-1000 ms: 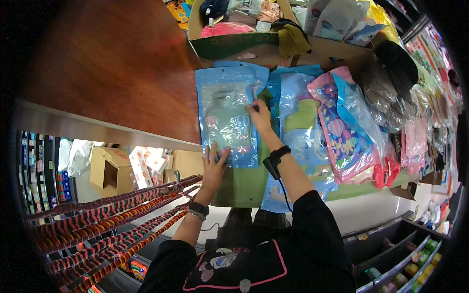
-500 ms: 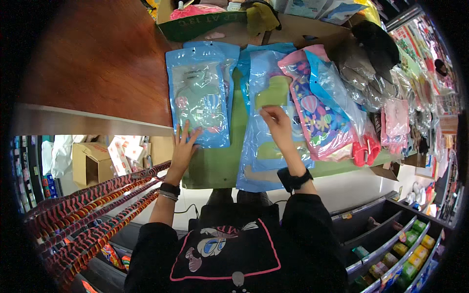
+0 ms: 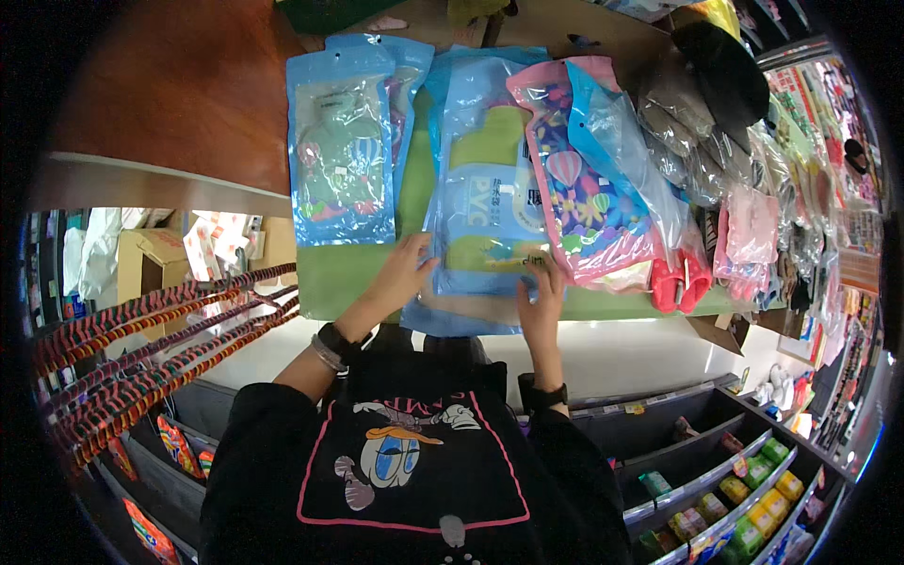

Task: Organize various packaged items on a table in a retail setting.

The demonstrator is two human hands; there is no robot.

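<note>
Blue-bordered, clear plastic packet (image 3: pixel 488 186), an olive-green bottle-shaped pouch (image 3: pixel 487 139) inside, pale-blue printed panel (image 3: pixel 476 200) across its middle; glossy, flat, lying just left of the pink-bordered, flower-patterned plastic packet (image 3: pixel 589 193). My left hand (image 3: pixel 400 275): farther left of that pink-bordered one, fingers slightly bent at the blue-bordered packet's left edge. My right hand (image 3: pixel 540 287): just beside the pink-bordered one's lower left corner, fingers curled, parted. Whether either pinches anything, cannot tell.

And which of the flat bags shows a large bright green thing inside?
The top blue bag in the middle pile, near the left hand and right hand. The leftmost blue bag shows a paler thing; the pink-edged bag, a dark flowery pattern.
</note>
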